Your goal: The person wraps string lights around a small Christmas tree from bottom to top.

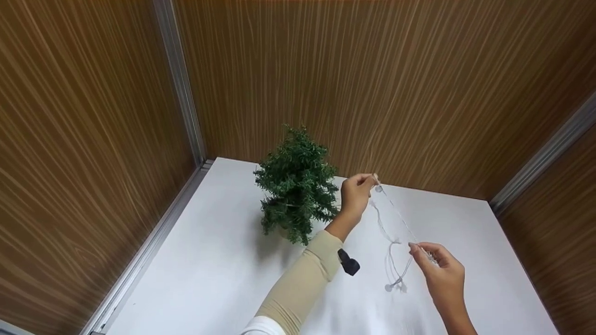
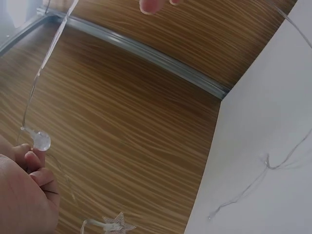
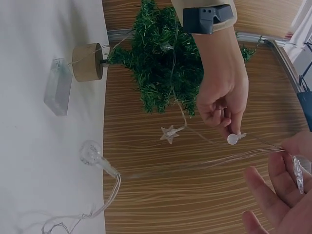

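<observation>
A small green artificial Christmas tree [image 1: 295,184] stands upright on the white table, with thin wire among its branches. To its right my left hand [image 1: 355,195] pinches the clear string-light wire beside a round bulb [image 2: 42,141]. My right hand [image 1: 441,272] holds another stretch of that string light between thumb and fingers, nearer the front. Between the hands the wire runs fairly straight. A star-shaped light [image 3: 169,134] hangs from the wire between the tree and my left hand. Below my right hand, a loose loop with a round bulb [image 3: 90,152] hangs down near the tabletop.
Beside the tree's round wooden base [image 3: 87,62] lies a clear battery box [image 3: 58,92] on the white table [image 1: 195,270]. Brown wood-grain panels [image 1: 326,83] enclose the table at the back and both sides, with metal rails at their corners.
</observation>
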A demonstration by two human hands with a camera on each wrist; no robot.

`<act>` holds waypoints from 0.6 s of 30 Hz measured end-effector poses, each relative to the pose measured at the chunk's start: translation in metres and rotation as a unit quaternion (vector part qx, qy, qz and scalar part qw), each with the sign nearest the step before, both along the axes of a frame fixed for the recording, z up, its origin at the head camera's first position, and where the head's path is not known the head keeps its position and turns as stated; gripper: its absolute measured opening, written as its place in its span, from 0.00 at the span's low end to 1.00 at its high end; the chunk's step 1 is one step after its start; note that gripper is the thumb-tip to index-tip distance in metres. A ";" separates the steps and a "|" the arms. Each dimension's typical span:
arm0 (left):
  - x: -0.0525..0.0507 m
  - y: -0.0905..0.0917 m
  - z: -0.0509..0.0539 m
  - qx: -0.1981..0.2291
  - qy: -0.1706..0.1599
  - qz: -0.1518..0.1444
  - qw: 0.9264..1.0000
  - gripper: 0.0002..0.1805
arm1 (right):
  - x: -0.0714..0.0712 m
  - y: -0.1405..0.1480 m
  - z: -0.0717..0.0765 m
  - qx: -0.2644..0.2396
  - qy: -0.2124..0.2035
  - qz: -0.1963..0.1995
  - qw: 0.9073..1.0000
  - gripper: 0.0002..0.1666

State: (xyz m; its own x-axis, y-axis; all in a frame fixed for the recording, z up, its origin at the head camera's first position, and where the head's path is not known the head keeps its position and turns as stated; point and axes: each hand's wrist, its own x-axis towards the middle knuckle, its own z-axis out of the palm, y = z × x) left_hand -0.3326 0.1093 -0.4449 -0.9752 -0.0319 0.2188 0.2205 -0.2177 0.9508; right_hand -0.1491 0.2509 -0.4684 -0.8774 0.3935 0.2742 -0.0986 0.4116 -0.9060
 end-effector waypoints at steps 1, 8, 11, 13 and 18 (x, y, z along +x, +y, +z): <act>0.000 0.001 0.001 0.005 0.001 -0.001 1.000 0.08 | 0.000 0.000 -0.001 -0.013 0.001 0.007 1.000 0.13; -0.003 0.004 0.013 -0.001 0.014 0.012 1.000 0.09 | -0.003 -0.006 -0.005 -0.110 -0.016 0.025 0.994 0.13; -0.005 0.003 0.018 -0.012 0.030 0.017 0.999 0.09 | -0.004 -0.009 -0.006 -0.136 -0.028 0.020 0.990 0.16; -0.007 0.002 0.021 -0.018 0.044 0.022 0.999 0.10 | -0.004 -0.011 -0.007 -0.135 -0.041 0.017 0.990 0.18; -0.011 0.002 0.028 -0.021 0.068 0.034 0.997 0.09 | -0.001 -0.011 -0.011 -0.090 -0.068 0.003 0.994 0.22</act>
